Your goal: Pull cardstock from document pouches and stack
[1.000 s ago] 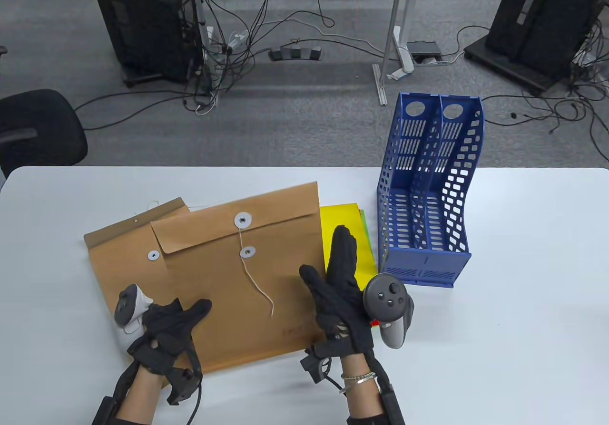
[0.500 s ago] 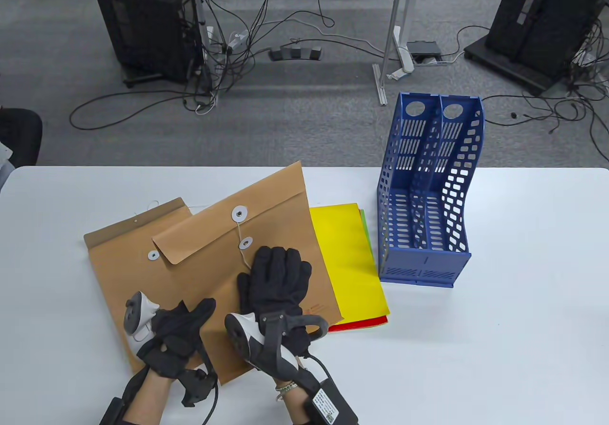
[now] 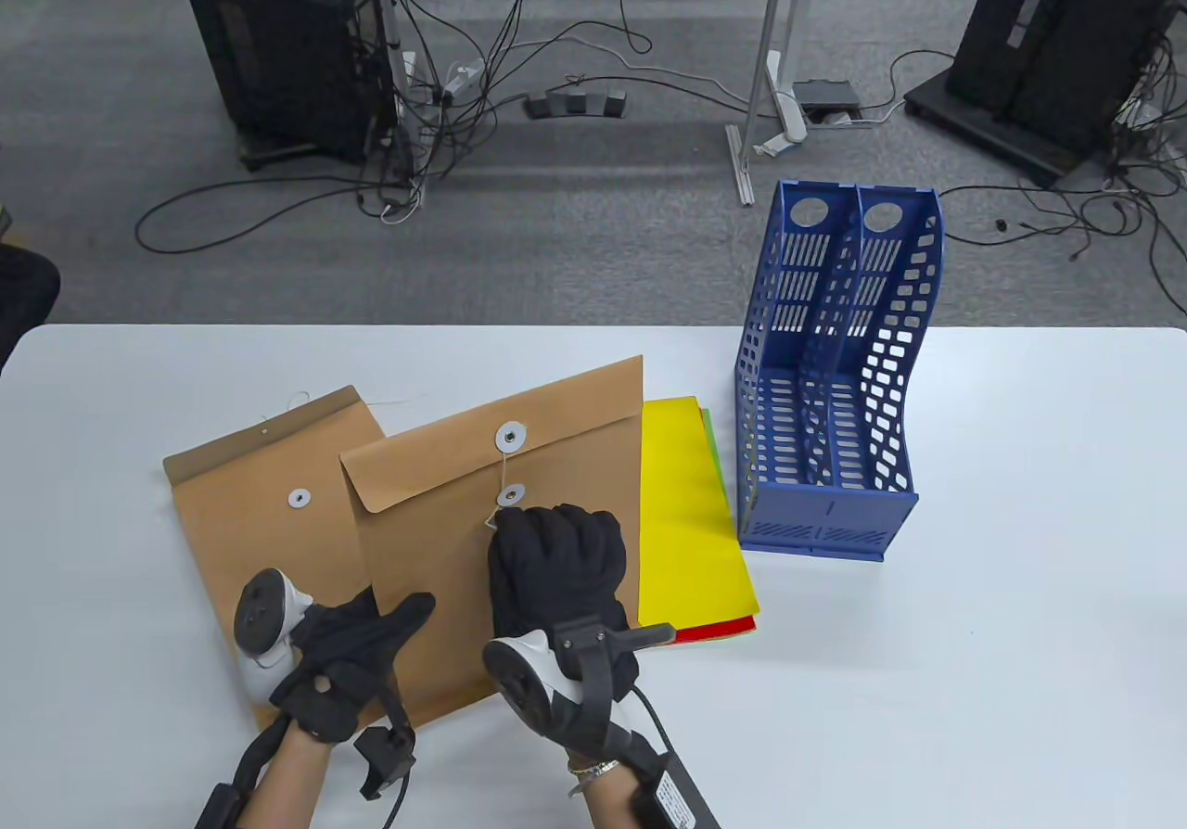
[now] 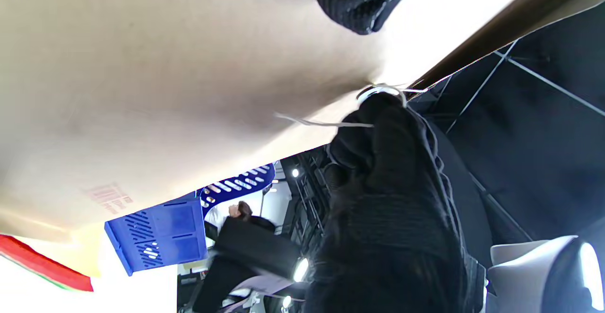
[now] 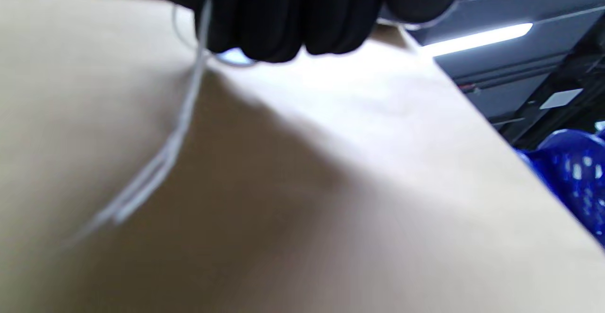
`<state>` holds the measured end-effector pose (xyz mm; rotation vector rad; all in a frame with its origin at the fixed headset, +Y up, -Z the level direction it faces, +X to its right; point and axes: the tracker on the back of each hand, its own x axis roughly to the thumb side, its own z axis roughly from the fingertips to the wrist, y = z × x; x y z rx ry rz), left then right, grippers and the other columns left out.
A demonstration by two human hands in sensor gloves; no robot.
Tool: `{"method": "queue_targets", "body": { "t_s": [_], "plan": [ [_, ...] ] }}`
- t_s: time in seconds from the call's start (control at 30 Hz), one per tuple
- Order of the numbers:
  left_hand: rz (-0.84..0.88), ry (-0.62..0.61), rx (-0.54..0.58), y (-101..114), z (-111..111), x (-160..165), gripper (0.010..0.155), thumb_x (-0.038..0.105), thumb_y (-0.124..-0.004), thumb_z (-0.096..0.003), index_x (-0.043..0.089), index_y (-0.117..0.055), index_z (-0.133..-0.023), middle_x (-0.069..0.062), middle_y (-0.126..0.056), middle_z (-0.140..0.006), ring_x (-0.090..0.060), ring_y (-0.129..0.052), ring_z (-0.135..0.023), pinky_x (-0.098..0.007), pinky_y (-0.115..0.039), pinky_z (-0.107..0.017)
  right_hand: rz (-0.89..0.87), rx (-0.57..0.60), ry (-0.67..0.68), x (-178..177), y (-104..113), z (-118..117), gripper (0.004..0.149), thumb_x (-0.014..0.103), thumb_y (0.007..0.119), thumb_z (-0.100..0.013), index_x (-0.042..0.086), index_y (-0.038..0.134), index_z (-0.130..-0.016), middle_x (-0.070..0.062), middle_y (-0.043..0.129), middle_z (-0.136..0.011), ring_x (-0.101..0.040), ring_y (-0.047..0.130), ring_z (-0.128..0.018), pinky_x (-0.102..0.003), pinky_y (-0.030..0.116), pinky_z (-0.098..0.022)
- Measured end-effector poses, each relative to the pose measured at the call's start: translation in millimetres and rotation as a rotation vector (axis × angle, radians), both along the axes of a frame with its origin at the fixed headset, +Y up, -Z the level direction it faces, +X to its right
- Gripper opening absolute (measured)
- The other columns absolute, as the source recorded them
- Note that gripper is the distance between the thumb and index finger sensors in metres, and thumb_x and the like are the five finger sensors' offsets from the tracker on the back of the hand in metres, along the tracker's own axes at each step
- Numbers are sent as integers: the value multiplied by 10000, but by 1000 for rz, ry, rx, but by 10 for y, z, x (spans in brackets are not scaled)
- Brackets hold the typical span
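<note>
Envelope (image 3: pixel 464 532) lies on the desk (image 3: pixel 974 588), overlapping another envelope (image 3: pixel 250 495) and yellow cardstock (image 3: pixel 686 514). Right hand (image 3: pixel 556 569), fingers curled, pinches its string (image 3: pixel 503 481). Left hand (image 3: pixel 343 653) grips its near edge.

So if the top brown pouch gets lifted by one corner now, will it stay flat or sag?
The top pouch looks like thin kraft paper, so it would probably sag somewhat, though any cardstock inside may stiffen it. Its flap looks closed with the string running between the two discs, so contents likely stay in. It lies on another pouch and may slide easily.
</note>
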<state>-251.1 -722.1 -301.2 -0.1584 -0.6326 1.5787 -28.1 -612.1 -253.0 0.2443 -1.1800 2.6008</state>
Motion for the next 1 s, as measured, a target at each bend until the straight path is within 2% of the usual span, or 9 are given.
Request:
{"method": "queue_targets", "body": {
  "t_s": [0.23,0.37,0.43,0.57,0.7,0.87,1.0],
  "plan": [
    [-70,-112,-12,2,-16,-13,510,370,-711,-540,421,-595,-1034,-55,-850,-1022,-258,-925,-873,-453,-799,-582,-207,70,-22,436,157,34,378,370,615,-581,177,795,-852,-69,838,-763,-318,783,-760,-564,628,-641],
    [17,-134,-19,4,-15,-33,509,373,-709,-540,426,-595,-1033,-50,-851,-1022,-252,-928,-872,-451,-800,-584,-225,61,-71,581,120,-26,376,352,642,-567,152,829,-825,-94,856,-735,-341,793,-733,-580,627,-621],
    [100,-135,-40,-3,-18,-47,508,372,-707,-543,423,-592,-1035,-51,-847,-1024,-251,-924,-876,-452,-797,-587,-207,0,-55,586,56,-91,376,339,662,-557,133,851,-808,-114,867,-720,-360,795,-719,-594,619,-610],
    [190,-85,-67,-45,-22,-73,509,371,-701,-547,424,-578,-1038,-53,-832,-1032,-255,-911,-885,-453,-787,-595,-118,-112,-23,419,-77,-172,375,330,677,-549,124,865,-799,-127,873,-717,-373,793,-720,-604,608,-615],
    [264,-11,-84,-90,-30,-105,508,375,-695,-549,428,-570,-1039,-53,-823,-1036,-255,-903,-890,-450,-784,-600,27,-197,71,127,-222,-204,374,337,681,-547,136,872,-798,-118,877,-723,-365,796,-732,-606,602,-632],
    [219,38,-97,-144,-36,-128,504,374,-690,-553,433,-566,-1038,-51,-814,-1042,-254,-896,-897,-445,-781,-606,194,-264,199,-243,-360,-136,373,348,678,-548,159,869,-807,-94,876,-744,-346,795,-762,-596,598,-665],
    [185,30,-100,-143,-38,-103,506,373,-692,-552,430,-569,-1039,-54,-819,-1038,-253,-899,-894,-447,-782,-604,274,-257,255,-327,-326,-82,373,366,669,-551,196,860,-823,-63,874,-771,-320,798,-795,-591,592,-694]
  ]
}}
